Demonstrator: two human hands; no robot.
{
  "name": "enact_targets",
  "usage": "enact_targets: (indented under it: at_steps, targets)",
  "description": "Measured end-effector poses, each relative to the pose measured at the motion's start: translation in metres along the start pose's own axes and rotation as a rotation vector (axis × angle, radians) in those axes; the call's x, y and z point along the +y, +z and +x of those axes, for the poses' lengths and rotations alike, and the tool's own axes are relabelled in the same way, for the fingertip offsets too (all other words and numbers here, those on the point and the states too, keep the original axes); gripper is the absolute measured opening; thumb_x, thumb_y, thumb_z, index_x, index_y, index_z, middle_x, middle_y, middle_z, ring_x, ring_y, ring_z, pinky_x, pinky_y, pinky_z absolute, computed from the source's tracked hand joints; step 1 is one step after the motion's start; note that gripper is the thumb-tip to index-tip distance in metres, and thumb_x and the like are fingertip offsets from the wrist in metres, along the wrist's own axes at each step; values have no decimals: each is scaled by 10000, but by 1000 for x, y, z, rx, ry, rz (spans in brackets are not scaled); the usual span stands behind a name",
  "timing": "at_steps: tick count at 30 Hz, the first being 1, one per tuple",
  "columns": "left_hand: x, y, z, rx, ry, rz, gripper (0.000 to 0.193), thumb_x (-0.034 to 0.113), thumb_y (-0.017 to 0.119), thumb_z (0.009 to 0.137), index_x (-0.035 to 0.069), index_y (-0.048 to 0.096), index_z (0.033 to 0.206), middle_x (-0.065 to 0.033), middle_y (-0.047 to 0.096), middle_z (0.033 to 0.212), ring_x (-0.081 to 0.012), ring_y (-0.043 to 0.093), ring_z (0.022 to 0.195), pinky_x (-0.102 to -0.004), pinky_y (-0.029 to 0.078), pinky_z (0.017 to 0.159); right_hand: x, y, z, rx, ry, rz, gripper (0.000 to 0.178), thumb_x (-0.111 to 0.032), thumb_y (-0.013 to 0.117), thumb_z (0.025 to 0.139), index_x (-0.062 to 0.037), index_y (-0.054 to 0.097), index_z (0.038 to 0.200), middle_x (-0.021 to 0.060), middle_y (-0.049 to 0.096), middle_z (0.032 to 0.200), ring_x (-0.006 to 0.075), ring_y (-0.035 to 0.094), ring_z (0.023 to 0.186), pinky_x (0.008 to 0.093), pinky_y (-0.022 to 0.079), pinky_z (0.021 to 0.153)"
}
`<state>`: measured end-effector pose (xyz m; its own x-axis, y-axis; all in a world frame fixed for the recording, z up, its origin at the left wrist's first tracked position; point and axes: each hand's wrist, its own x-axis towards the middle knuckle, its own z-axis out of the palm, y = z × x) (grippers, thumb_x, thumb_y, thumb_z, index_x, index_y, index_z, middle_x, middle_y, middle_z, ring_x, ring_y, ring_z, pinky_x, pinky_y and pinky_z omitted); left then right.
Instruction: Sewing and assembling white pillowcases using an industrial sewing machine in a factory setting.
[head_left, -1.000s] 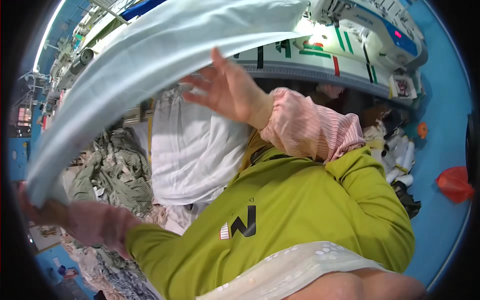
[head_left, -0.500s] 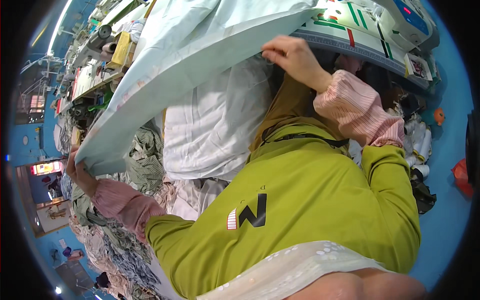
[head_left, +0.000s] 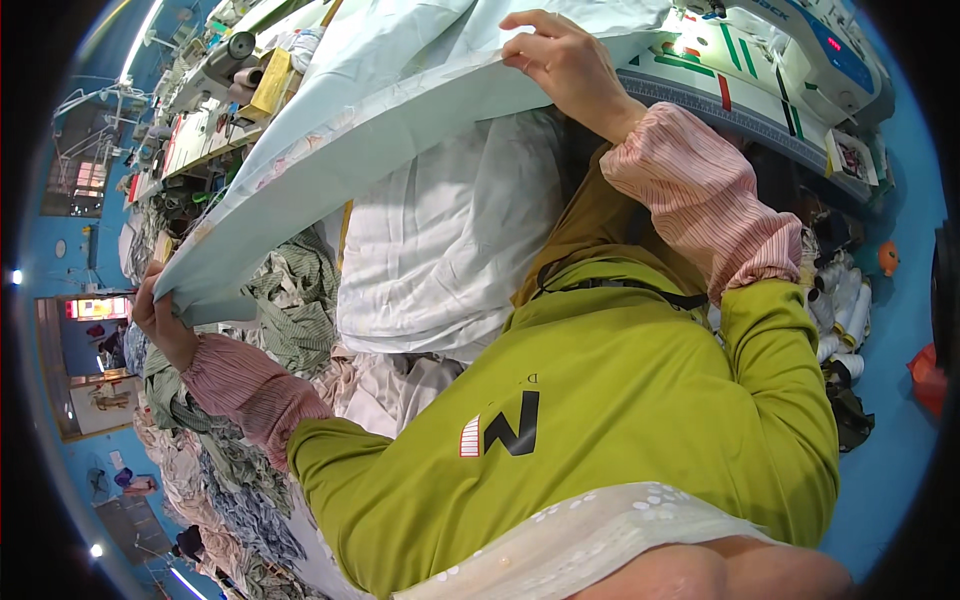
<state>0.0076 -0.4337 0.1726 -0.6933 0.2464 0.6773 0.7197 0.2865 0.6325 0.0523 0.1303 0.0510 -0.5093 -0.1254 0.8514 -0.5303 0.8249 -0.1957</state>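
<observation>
A large pale blue cloth is stretched from my left hand up to the sewing table. Its near edge is folded over in a long band, with faint printed patches along the fold. At the cloth's lower left corner, my left hand is closed, gripping the edge between thumb and fingers. My right hand is over the band near the table, fingers bent and apart; whether the fingertips touch the cloth I cannot tell. Pink striped sleeve covers are on both forearms.
The sewing machine stands at far right on its table. White folded cloth lies below the blue one. Green striped fabric and other heaped garments fill the left side. Thread cones stand at right; another machine is far left.
My right hand has moved farther away along the band, and its fingers have gone from pinched together to apart. The left hand still grips the corner. The view has shifted slightly.
</observation>
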Motion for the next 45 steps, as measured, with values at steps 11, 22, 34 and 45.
enact_targets:
  at_steps: [11,22,34,45]
  targets:
    - [-16,-3,-7,-3,-56,13,153,95,606,882,-54,638,868,-108,632,946,-175,553,865,-293,427,804,-4,-29,-26,18,73,64,101,-40,709,822,-28,654,906,119,656,818,297,639,756,371,514,673]
    - [-47,382,-31,-1134,207,408,372,56,642,786,92,671,1156,-154,638,1087,-367,601,983,-434,494,826,-34,-116,-274,-200,669,-30,151,60,688,764,-15,610,869,131,608,786,330,604,747,398,487,644]
    - [-35,705,56,-841,709,241,430,388,580,953,215,589,1346,-69,533,1425,-288,458,1341,-459,280,1118,-31,-147,-267,-111,872,87,114,48,684,802,-8,605,862,126,612,767,315,603,720,384,479,628]
    - [-52,739,94,-900,648,229,428,328,597,942,209,594,1353,-38,555,1396,-293,505,1255,-444,283,1102,26,-132,-268,-139,950,217,108,36,681,812,-19,607,869,121,625,762,304,609,710,379,496,627]
